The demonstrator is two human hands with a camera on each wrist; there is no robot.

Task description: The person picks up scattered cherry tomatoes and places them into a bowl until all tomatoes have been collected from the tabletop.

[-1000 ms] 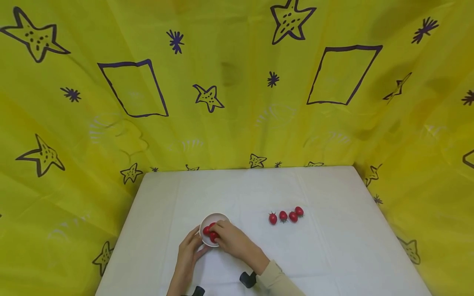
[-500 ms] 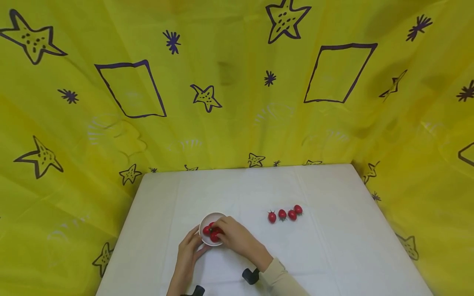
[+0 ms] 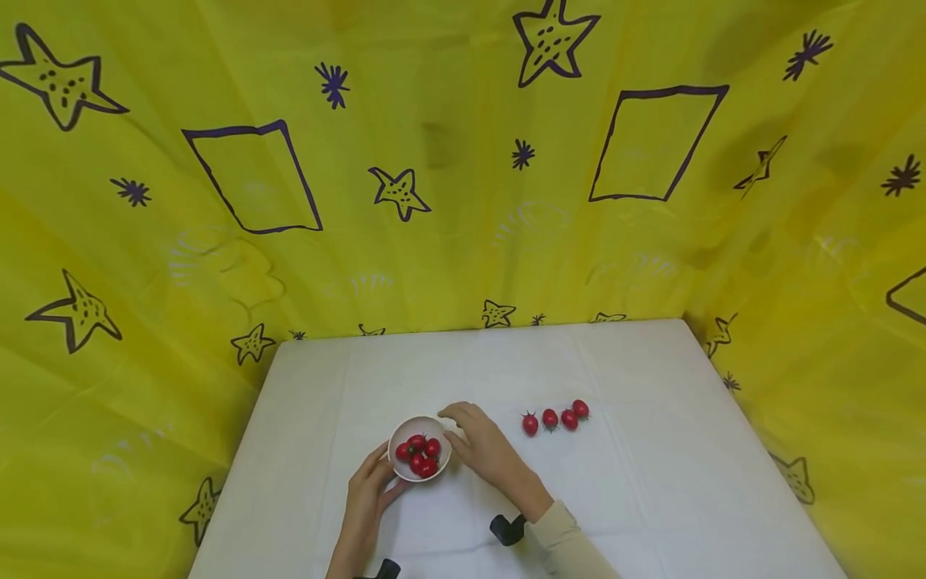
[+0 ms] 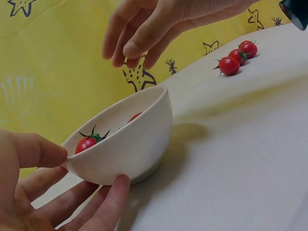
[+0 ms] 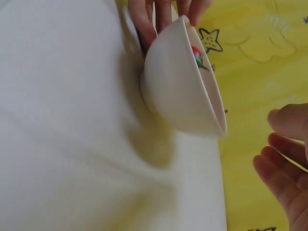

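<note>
- Fingers (image 4: pixel 114 199) of the left hand (image 3: pixel 367 486) were clamped on the white bowl (image 4: pixel 130 149), gripping its left side; one fingertip pressed low, near the foot.
- Right hand (image 3: pixel 483 445): fingers and thumb apart, loosely bent, nothing between them. From where I stood, it hung just beside the bowl's right rim, raised above it, not touching.
- Bowl: mouth up, left of centre on the near half of the white tabletop (image 3: pixel 615 490). Couldn't tell whether its foot fully touched down.
- Inside the bowl: at least five red tomatoes (image 3: pixel 416 462), bunched together, some green stems showing.
- Well to the right: four loose tomatoes (image 3: pixel 550 418) in a short row, the two rightmost closest together.
- Black mounts (image 3: pixel 508 530) showed by both wrists; beige sleeve (image 3: pixel 567 543) on the right arm.
- Behind: yellow backdrop (image 3: pixel 448 257) printed with dark-outlined stars (image 3: pixel 401 193).
</note>
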